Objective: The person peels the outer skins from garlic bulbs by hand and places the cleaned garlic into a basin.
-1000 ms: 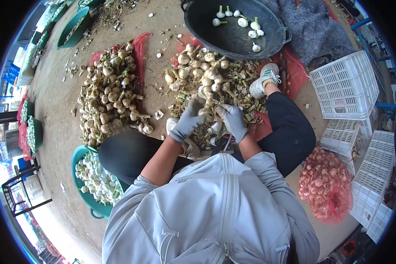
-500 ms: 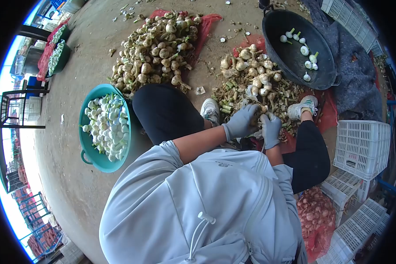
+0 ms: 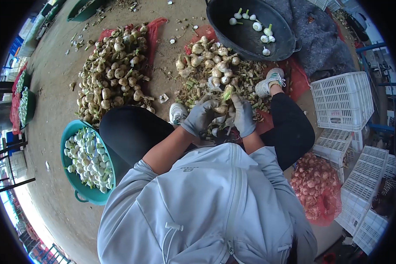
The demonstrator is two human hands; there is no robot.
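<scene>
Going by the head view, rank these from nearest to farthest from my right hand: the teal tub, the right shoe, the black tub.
1. Right shoe: ahead and to the right of your right hand.
2. Black tub: farther ahead.
3. Teal tub: well off to the left.

Dusty concrete floor (image 3: 50,132); at its left edge, a dark metal frame (image 3: 17,185) near bright light (image 3: 36,211); at its right edge, blue rails (image 3: 374,46) beyond white plastic crates (image 3: 341,101).
</scene>
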